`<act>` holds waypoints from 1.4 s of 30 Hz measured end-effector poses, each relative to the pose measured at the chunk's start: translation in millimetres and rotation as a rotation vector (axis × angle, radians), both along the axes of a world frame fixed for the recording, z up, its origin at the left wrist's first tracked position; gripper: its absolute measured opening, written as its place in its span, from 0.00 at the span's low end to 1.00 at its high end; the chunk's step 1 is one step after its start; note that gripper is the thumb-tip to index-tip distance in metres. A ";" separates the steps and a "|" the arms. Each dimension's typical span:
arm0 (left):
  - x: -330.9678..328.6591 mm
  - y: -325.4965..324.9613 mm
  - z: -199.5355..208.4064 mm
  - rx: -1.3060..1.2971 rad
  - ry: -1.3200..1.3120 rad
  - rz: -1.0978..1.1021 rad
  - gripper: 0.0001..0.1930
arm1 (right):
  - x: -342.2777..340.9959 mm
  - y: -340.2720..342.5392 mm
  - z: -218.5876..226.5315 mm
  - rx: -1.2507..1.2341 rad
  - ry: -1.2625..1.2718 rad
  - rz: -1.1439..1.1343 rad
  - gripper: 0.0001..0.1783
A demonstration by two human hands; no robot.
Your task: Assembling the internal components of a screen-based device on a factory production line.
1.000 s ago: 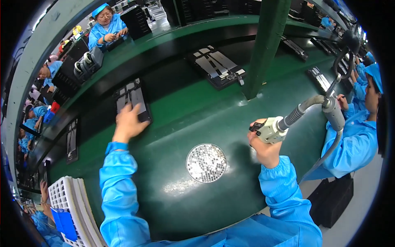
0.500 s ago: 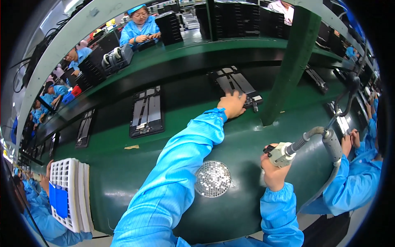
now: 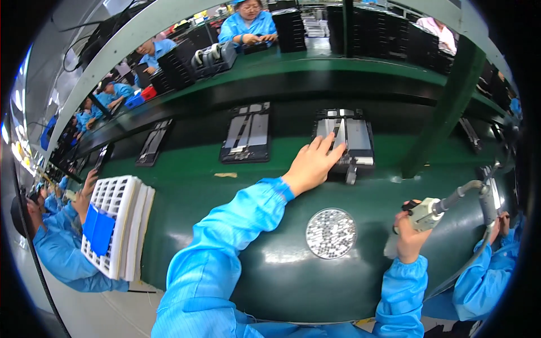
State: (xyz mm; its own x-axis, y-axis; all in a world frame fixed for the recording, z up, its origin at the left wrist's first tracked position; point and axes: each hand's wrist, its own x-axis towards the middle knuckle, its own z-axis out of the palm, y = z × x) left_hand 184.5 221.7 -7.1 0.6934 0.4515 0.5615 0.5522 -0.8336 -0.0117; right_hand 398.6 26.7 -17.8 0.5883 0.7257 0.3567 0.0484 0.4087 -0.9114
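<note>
left hand (image 3: 311,164): palm down, fingers spread over the lower left of an opened flat device (image 3: 360,138); whether the fingertips press or merely hover, cannot tell.

opened flat device: on the green work surface (image 3: 203,197), ahead of the wearer; black rim, silver-grey panels parted by a dark strip, small block jutting from the lower edge. part of its left side hidden by the fingers.

right hand (image 3: 411,242): wrapped around a pale handheld tool (image 3: 424,214); working end hard to make out.

hose (image 3: 453,198): grey, ribbed, joined to the tool; upper run blurred.

round dish (image 3: 331,234): small shiny pieces, too small to identify.

second device (image 3: 245,138): similar, further left, uncovered.

third device (image 3: 469,135): far right, partly hidden by a green post (image 3: 448,107).
</note>
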 end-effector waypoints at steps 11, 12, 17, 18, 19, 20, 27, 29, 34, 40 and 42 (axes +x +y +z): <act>-158.1 -207.0 12.6 -0.036 0.194 0.350 0.22 | 1.6 6.9 -8.7 0.036 -0.105 0.082 0.23; -160.2 -214.2 7.0 -0.134 0.203 0.373 0.24 | -1.5 8.1 -6.2 0.067 -0.088 0.097 0.21; -162.3 -208.3 24.9 -0.474 0.296 0.329 0.32 | -19.4 16.7 12.9 0.016 -0.107 0.087 0.15; -159.9 -206.9 30.3 -0.547 0.308 0.315 0.33 | -16.8 15.9 9.8 0.024 -0.104 0.090 0.15; -155.1 -205.8 29.9 -0.564 0.294 0.305 0.33 | -14.0 14.6 8.5 0.035 -0.099 0.093 0.15; -152.9 -206.1 30.8 -0.565 0.281 0.205 0.29 | -15.1 13.9 8.0 0.026 -0.107 0.096 0.15; -149.0 -208.9 -8.1 -0.321 0.134 -0.320 0.11 | -18.2 10.2 8.4 0.045 -0.085 0.122 0.14; -148.6 -207.6 -10.2 -0.311 0.115 -0.349 0.11 | -17.8 10.0 8.3 0.036 -0.086 0.131 0.14; -140.8 -198.1 -9.9 -0.441 -0.085 -0.284 0.12 | -17.8 11.9 7.1 0.038 -0.090 0.135 0.15; -127.3 -193.5 -9.8 -0.404 -0.110 -0.241 0.14 | -19.7 12.0 10.0 -0.020 -0.133 0.096 0.15; -122.3 -197.6 -5.1 -0.433 -0.120 -0.218 0.13 | -22.6 12.5 11.1 -0.026 -0.135 0.094 0.15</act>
